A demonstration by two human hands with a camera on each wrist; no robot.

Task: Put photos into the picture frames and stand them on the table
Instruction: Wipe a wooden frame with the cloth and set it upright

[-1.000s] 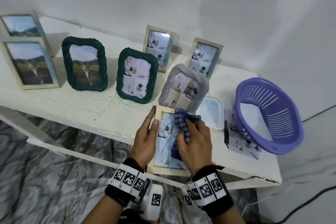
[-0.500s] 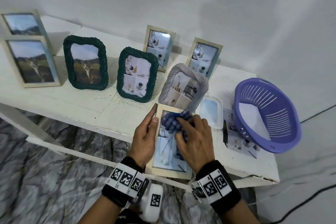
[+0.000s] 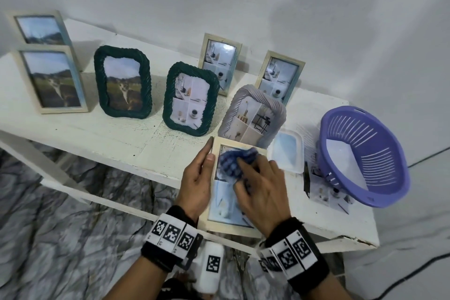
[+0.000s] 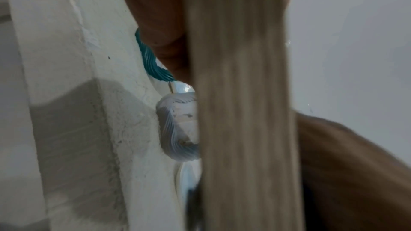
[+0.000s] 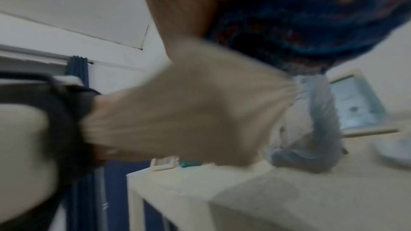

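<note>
A light wooden frame (image 3: 226, 212) with a photo under its glass lies flat at the table's front edge, its near end overhanging. My left hand (image 3: 207, 153) holds its left edge, thumb on the border and index finger straight along the outside; the left wrist view shows that edge (image 4: 240, 111) between thumb and fingers. My right hand (image 3: 253, 178) grips a wadded blue checked cloth (image 3: 235, 161) and presses it on the upper part of the glass. The right wrist view is blurred and shows the cloth (image 5: 300, 24) under my fingers.
Several filled frames stand across the white table (image 3: 97, 136); a grey rope frame (image 3: 253, 114) stands right behind the flat one. A clear plastic lid (image 3: 288, 153), loose photos (image 3: 328, 196) and a purple basket (image 3: 399, 170) sit to the right.
My right hand has carried the cloth up and to the left over the glass, from its middle right toward its top. The left hand has stayed on the frame's edge.
</note>
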